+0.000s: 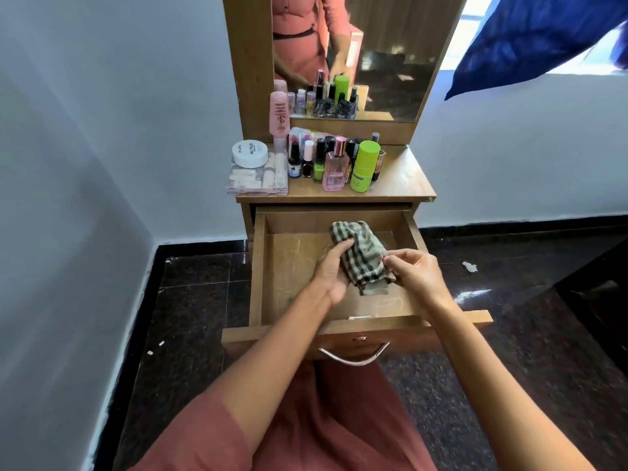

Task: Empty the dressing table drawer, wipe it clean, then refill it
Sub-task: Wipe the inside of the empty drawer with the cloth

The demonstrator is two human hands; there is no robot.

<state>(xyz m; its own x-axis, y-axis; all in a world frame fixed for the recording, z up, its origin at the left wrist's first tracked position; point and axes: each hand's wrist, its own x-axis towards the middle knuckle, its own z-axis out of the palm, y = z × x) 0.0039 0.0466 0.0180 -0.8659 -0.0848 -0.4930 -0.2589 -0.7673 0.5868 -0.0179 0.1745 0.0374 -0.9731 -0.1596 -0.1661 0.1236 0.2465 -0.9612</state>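
Note:
The wooden drawer [289, 263] of the dressing table is pulled out, and nothing lies on its floor. A checked green and black cloth [362, 254] hangs bunched above the drawer's middle. My left hand [331, 271] grips the cloth from the left side. My right hand [413, 270] pinches its lower right edge with thumb and fingers. On the table top [401, 178] stand the cosmetics: a pink tube [279, 113], a white jar [249, 153] on a clear box [257, 180], nail polish bottles [307, 158], a pink perfume bottle [335, 168] and a green bottle [364, 166].
A mirror [390, 56] rises behind the table top. The drawer's metal handle [353, 356] points at my lap. White walls flank the table. Dark polished floor [509, 300] lies on both sides, with small white scraps on it. A blue curtain [530, 39] hangs at the upper right.

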